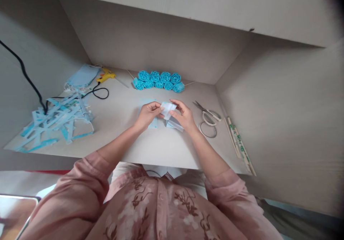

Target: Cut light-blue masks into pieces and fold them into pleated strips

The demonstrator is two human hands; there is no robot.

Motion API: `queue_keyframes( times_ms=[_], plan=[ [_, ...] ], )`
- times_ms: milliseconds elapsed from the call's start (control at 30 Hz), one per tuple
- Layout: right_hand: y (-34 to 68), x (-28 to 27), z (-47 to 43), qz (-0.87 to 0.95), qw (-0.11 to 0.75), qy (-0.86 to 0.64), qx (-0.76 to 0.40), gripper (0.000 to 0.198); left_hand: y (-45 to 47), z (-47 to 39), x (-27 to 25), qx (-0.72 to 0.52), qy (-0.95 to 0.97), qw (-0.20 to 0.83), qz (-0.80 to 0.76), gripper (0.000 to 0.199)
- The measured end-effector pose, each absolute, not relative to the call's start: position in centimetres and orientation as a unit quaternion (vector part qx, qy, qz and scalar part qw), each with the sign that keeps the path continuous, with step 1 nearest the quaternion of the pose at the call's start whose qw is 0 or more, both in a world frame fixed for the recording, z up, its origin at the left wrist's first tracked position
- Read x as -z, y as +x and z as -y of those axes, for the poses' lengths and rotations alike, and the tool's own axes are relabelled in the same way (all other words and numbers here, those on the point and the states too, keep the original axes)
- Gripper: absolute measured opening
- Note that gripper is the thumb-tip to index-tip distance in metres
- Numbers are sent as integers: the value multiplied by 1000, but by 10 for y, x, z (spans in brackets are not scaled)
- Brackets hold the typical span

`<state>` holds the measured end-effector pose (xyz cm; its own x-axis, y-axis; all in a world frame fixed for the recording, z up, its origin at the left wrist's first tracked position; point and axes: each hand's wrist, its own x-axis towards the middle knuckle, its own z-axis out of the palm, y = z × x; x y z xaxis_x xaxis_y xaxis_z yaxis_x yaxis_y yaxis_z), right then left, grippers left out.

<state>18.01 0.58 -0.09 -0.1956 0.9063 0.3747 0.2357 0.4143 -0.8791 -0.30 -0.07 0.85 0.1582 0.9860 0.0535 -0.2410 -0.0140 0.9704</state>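
Between my two hands is a small folded piece of pale blue and white mask fabric (pixel 168 109). My left hand (pixel 149 113) pinches its left edge between thumb and fingers. On the other side, my right hand (pixel 184 115) grips it with the thumb in front and fingers behind. Just below lie more pale mask fabric pieces (pixel 175 125) on the desk, partly hidden by my right hand. Another light blue sheet (pixel 152 124) lies flat, partly under my left hand. Beyond my hands stand two rows of bright blue rolled flowers (pixel 160 80), with thin sticks poking out at both ends.
A tangled heap of blue and white strips (pixel 60 120) covers the left side. Behind it are stacked blue masks (pixel 84 75) and a yellow glue gun (pixel 106 75) with a black cord (pixel 25 71). Scissors (pixel 208 112), a ring (pixel 208 129) and wrapped sticks (pixel 241 145) lie right.
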Motion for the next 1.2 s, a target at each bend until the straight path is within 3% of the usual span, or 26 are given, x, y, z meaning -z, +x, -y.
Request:
queue_keyframes(
  times_ms=[100,267,467,1200],
  plan=[
    [179,-4,0,716,464,-424,-303,48,1,5,-9,-500,524,564,-397,29],
    [175,-6,5,722,477,-443,-235,22,5,7,-3,-467,594,504,-418,26],
    [179,-9,1,642,536,-480,-265,22,1,6,-2,-428,665,414,-451,26],
    [182,-7,-2,629,550,-478,-273,22,-1,3,-3,-437,650,406,-472,24]
  ],
)
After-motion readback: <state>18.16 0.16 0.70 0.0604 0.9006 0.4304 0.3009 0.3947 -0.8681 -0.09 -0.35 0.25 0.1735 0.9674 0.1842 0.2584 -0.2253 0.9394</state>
